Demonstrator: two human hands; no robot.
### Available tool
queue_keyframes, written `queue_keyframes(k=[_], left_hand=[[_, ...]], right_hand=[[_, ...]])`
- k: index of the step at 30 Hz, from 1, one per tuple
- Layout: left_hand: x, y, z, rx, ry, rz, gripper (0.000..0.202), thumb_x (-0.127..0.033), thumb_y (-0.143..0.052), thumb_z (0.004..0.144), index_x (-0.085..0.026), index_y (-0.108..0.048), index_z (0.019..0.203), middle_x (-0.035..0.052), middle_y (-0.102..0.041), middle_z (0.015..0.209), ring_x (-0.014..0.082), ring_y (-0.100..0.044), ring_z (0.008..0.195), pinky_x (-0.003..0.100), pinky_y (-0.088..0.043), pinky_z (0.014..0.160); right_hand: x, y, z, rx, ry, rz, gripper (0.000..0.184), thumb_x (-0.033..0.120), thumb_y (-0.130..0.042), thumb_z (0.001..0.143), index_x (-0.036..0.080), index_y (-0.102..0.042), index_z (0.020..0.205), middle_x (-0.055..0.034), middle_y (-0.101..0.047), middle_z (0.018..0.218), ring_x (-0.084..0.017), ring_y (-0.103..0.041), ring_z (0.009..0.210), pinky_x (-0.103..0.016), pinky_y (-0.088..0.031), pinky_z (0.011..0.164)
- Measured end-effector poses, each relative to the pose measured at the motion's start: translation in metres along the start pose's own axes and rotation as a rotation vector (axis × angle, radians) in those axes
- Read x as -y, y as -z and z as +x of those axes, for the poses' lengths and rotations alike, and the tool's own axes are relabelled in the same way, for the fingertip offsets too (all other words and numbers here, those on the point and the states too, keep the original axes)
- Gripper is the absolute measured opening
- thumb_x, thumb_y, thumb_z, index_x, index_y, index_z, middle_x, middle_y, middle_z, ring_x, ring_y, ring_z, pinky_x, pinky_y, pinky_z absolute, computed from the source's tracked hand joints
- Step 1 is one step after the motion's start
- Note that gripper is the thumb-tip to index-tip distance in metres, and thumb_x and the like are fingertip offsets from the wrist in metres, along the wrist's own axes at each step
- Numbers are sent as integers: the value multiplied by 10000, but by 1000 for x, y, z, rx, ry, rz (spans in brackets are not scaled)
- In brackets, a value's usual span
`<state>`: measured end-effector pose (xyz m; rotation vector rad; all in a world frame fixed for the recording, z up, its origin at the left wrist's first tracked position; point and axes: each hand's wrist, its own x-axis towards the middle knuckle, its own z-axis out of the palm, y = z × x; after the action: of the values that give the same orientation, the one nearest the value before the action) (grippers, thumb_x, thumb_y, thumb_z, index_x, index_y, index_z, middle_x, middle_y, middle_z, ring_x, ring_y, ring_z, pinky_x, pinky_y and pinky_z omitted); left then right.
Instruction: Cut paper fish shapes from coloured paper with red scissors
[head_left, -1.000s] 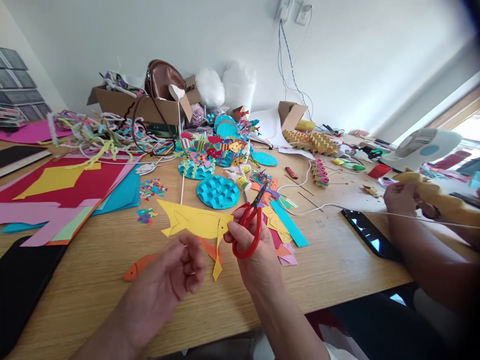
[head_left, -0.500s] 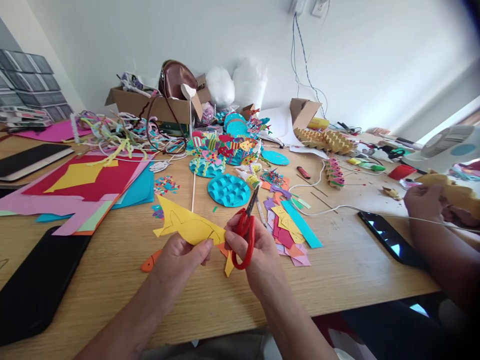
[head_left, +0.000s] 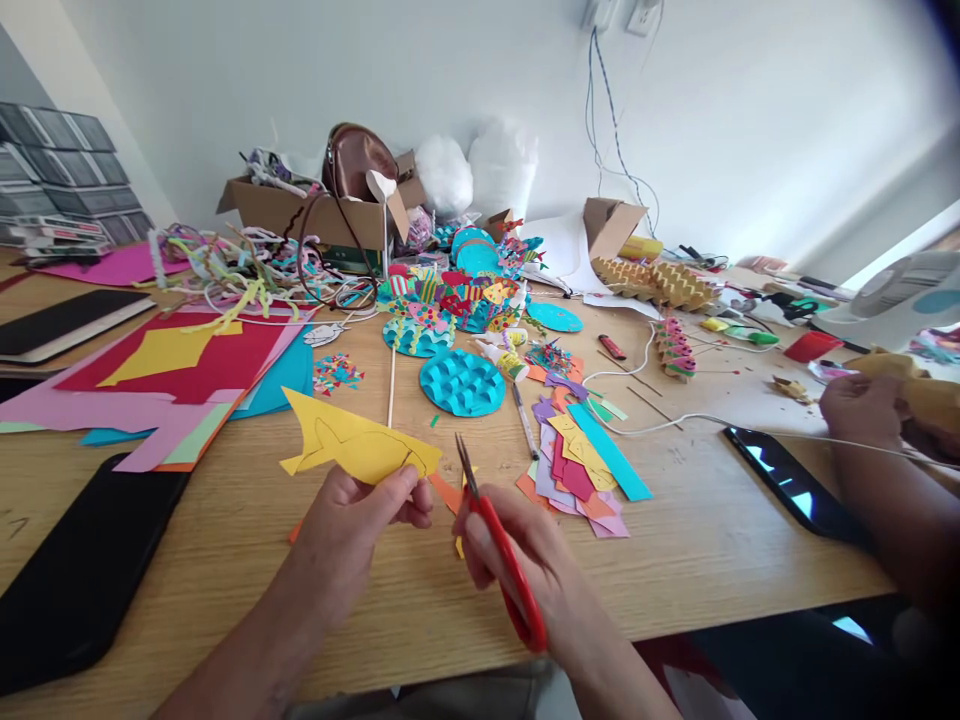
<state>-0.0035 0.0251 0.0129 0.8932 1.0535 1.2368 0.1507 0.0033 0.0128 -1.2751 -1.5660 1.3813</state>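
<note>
My left hand pinches a piece of yellow paper along its lower edge, thumb on top. A fish outline is drawn on the paper in dark line. Red-handled scissors are in my right hand, blades together and pointing up and away, a short gap from the paper's right end. Under and between my hands lie orange and yellow paper scraps, partly hidden. A pile of coloured paper pieces lies to the right of the scissors.
Beyond my hands stand a blue scalloped disc, a pen and glue bottles. Coloured sheets and a black phone-like slab are at left. At right, a phone lies near another person's hand.
My right hand has let go of the paper's right end and moved down. The scissors have swung from upright beside the paper to pointing forward. The paper has shifted slightly left.
</note>
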Motion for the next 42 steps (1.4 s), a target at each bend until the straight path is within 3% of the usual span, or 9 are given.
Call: queue_keyframes(k=[9,18,30,42], left_hand=[[2,2,-1,-18,33,-90,96,-243,-674,674,-160,-692,628,9,-687,646,146,-627,615,255,-559,559],[0,-4,-3,-45,88,-137,88,-231,-701,617,-143,-696,620,17,-708,626,146,-635,575,245,-555,526],[1,-3,-2,-7,95,-124,76,-219,-681,644,-144,-686,629,15,-712,621,146,-641,568,249,-550,541],[3,-3,-5,14,99,-122,81,-216,-671,670,-141,-688,645,19,-715,645,147,-643,585,256,-552,553]], right_hand=[[-9,-7,-15,93,-143,-186,324,373,-457,864,182,-415,606,53,-353,550,-89,-323,522,-222,-232,468],[-11,-13,-11,93,-132,-95,323,373,-464,858,176,-433,603,59,-325,527,-81,-304,499,-214,-215,449],[-19,-11,-15,100,-143,-43,358,456,-493,861,167,-490,650,57,-386,512,-79,-325,480,-218,-205,444],[-19,-10,-15,101,-124,-91,381,465,-494,860,181,-427,614,61,-352,510,-77,-294,479,-227,-191,454]])
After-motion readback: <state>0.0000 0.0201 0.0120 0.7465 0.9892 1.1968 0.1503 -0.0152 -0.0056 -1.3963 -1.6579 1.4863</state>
